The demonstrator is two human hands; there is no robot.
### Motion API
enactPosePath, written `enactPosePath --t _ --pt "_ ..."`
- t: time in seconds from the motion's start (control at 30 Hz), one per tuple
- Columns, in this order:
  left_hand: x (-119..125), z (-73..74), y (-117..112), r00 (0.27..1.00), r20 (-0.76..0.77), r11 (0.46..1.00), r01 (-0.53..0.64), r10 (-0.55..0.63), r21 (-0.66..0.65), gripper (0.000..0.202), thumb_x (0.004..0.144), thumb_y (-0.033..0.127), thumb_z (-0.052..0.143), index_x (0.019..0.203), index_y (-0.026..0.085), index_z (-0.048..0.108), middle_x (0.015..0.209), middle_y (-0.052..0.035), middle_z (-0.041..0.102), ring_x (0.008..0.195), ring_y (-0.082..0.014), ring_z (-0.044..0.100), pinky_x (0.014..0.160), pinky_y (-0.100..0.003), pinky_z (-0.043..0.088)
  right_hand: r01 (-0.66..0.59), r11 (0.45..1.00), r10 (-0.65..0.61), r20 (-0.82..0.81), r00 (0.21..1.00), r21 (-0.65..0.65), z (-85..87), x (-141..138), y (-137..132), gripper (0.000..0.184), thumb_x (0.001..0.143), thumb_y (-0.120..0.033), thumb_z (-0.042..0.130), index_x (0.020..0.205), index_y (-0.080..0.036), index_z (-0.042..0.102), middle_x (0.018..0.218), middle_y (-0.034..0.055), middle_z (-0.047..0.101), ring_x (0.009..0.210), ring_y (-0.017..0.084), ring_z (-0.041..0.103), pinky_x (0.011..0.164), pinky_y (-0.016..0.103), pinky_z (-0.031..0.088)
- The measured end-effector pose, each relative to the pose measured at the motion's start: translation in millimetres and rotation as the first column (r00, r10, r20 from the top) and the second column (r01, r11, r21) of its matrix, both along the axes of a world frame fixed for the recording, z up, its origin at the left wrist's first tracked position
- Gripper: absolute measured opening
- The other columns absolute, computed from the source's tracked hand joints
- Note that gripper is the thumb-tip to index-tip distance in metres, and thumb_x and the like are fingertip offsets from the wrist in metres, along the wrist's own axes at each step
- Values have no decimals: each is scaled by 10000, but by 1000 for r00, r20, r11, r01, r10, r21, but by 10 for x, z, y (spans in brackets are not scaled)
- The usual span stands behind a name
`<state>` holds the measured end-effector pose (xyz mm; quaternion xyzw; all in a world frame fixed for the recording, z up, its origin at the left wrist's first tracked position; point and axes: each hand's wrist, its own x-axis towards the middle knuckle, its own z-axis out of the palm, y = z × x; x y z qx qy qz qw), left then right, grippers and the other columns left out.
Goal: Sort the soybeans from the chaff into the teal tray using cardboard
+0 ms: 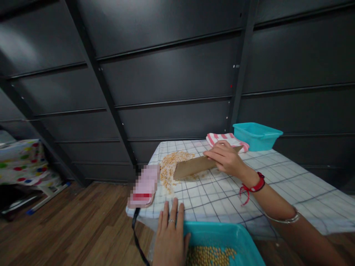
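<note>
My right hand (226, 158) grips a flat strip of brown cardboard (194, 168), fingers on top, holding it low over the checked tablecloth. The strip's left end touches a spread of small yellow, bean-like grains (168, 168) mixed with paler bits. My left hand (171, 236) lies with fingers stretched out towards the table's front edge, beside the left side of a teal plastic basin (219, 227); its thumb is over the basin's inside. Round yellowish-brown beans (210, 255) cover the basin's bottom. The lower part of the basin is cut off by the frame.
A pink phone (145, 184), partly pixelated, lies at the table's left edge with a black strap (135, 232) hanging down. At the back right stand a second teal basin (257, 136) and a folded red-striped cloth (222, 137). Behind the table rises a dark panelled wall (172, 81).
</note>
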<state>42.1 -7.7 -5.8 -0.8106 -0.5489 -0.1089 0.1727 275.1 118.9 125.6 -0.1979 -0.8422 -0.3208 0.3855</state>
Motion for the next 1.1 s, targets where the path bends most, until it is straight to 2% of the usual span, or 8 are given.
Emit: enactPosePath --t 0.17,0.33,0.47,0.63,0.87,1.1 --pt "-8 -29 5 1000 -2 1000 4 -4 7 587 767 213 457 1335 153 323 1398 -127 322 1224 -376 335 893 -504 452 10 1000 -10 15 1000 10 64 -32 -80 249 797 -55 370 903 -173 562 706 20 585 691 150 462 735 322 356" --pt "-55 -52 5 1000 17 1000 16 -16 4 608 772 212 451 1352 157 279 1411 -128 285 1238 -373 310 902 -520 439 47 998 -48 53 997 29 88 -189 -139 263 795 -47 358 920 -150 565 695 33 576 685 160 443 719 330 346" --pt "-95 -34 -12 1000 25 1000 17 -18 6 611 765 213 458 1350 161 288 1406 -122 298 1236 -368 316 901 -511 442 49 999 -50 102 994 21 91 -283 -203 317 765 -22 339 943 -152 566 709 36 581 701 168 454 731 345 349" --pt "-106 8 -32 999 47 1000 4 -4 2 597 752 200 458 1334 169 328 1395 -115 330 1223 -356 351 907 -500 438 40 999 -39 135 990 -2 137 -287 -307 299 743 0 374 932 -133 564 721 44 577 708 160 460 734 330 355" --pt "-109 20 -43 999 44 1000 -22 22 6 604 728 178 471 1320 167 350 1378 -120 375 1216 -347 377 902 -499 435 28 1000 -26 119 993 -14 139 -392 -257 287 789 -36 369 963 -172 553 721 23 583 708 157 473 736 334 360" --pt "-148 22 -43 999 46 1000 -23 22 19 605 720 177 488 1313 166 364 1369 -120 388 1211 -343 386 899 -480 443 -8 999 14 146 989 -45 117 -400 -286 341 733 7 372 976 -163 539 737 28 590 719 159 483 751 342 371"
